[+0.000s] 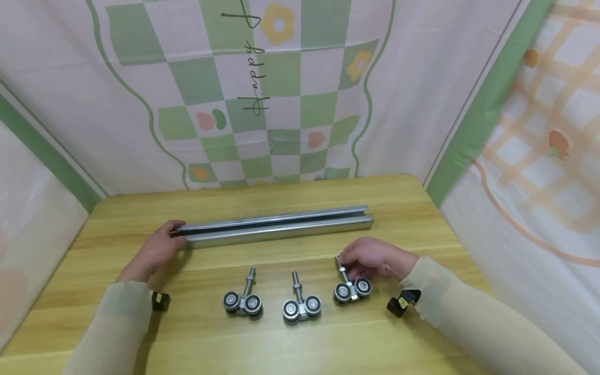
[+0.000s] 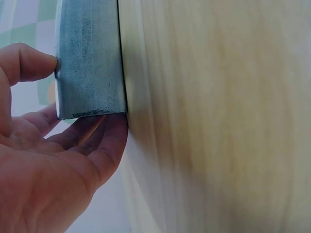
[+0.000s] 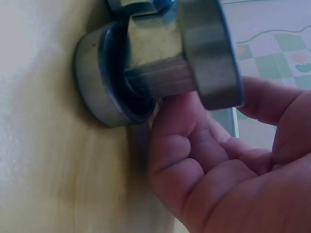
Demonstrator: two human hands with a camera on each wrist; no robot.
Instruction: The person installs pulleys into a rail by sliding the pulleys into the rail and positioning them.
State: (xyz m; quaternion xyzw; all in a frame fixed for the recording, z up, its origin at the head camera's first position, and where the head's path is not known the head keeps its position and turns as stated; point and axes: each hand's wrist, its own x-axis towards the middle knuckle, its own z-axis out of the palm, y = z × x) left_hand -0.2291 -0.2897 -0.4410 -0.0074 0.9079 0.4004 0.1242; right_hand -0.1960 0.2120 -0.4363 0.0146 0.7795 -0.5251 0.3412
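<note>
A slotted metal track rail lies lengthwise across the table, its channel running along the top. At its left end my left hand holds it; in the left wrist view the thumb presses one edge of the rail while the other fingers curl at its cut end. My right hand grips a roller hanger on the right, a wheeled trolley with a threaded bolt pointing up. Close up in the right wrist view, fingers reach behind the hanger's wheels, which partly hide them.
Two more roller hangers stand in front of the rail, one in the middle and one to the left, bolts pointing away. The wooden table backs onto a patterned curtain, with more curtain at both sides.
</note>
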